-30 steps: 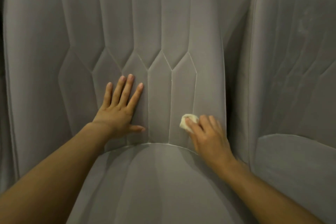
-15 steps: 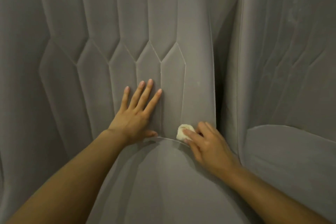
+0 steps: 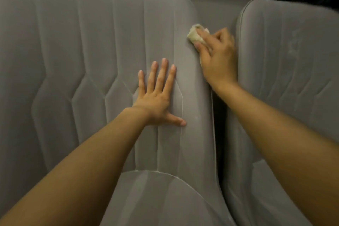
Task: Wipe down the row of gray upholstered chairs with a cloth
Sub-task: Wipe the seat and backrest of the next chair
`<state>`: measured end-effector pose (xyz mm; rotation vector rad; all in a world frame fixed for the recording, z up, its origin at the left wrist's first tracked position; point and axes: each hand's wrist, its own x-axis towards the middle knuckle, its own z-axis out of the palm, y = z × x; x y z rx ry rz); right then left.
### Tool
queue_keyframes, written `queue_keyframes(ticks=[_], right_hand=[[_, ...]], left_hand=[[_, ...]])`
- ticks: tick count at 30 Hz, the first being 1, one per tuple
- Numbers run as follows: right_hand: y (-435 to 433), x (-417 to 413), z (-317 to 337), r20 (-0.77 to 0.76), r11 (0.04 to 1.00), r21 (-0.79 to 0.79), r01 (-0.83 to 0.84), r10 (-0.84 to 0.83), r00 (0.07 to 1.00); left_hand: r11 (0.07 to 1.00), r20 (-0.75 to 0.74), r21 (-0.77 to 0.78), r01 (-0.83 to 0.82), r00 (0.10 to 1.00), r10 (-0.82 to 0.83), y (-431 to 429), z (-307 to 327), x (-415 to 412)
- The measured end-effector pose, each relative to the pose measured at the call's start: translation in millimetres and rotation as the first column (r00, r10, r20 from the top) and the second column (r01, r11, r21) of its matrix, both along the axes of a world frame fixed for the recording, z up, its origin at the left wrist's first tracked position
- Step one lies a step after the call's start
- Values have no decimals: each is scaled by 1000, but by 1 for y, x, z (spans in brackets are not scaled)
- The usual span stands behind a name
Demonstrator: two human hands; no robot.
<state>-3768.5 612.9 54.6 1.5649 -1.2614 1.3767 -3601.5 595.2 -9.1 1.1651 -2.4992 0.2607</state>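
Gray chair (image 3: 73, 42): right hand (image 3: 218, 58) fingers pinch the cloth (image 3: 192, 36) against its upper right edge; left hand (image 3: 156, 99) lies flat, fingers straight. Next chair (image 3: 293, 79) shows pale marks, likely unwiped.

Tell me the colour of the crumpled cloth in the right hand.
Pale cream: the crumpled cloth shows best in the head view.
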Motion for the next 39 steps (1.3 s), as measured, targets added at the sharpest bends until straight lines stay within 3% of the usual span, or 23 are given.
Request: queue_keyframes(ticks=[2, 5, 9, 14, 19, 24, 27, 31, 36, 39], right_hand=[[17, -10, -42, -64, 999, -38, 18, -20, 998], [51, -24, -90, -180, 999, 51, 5, 5, 984], [58, -18, -84, -121, 995, 86, -43, 54, 991], [65, -2, -114, -85, 997, 62, 36, -31, 996], [101, -11, -157, -328, 980, 175, 95, -33, 944], [82, 10, -121, -205, 983, 106, 147, -123, 971], [82, 13, -145, -170, 976, 124, 181, -159, 972], [117, 6, -196, -232, 956, 290, 50, 19, 972], [131, 3, -198, -51, 925, 378, -25, 47, 998], [149, 12, -222, -162, 845, 534, 31, 67, 985]], left_hand=[[1000, -6, 4, -5, 1000, 5, -2, -2, -2], [1000, 18, 10, -19, 1000, 19, 0, -1, -3], [1000, 37, 23, -21, 999, 20, 7, -5, -5], [1000, 102, 19, -5, 995, 3, 14, -18, 0], [1000, 126, 13, 8, 992, -9, 22, -40, 7], [1000, 77, -14, 18, 997, -17, 30, -57, 6], [999, 92, -20, 26, 996, -24, 31, -68, 9], [999, 100, -6, 36, 994, -35, 36, -92, 17], [997, 101, 50, 61, 993, -66, 50, -116, 21], [992, 85, 94, 86, 992, -94, 62, -132, 25]])
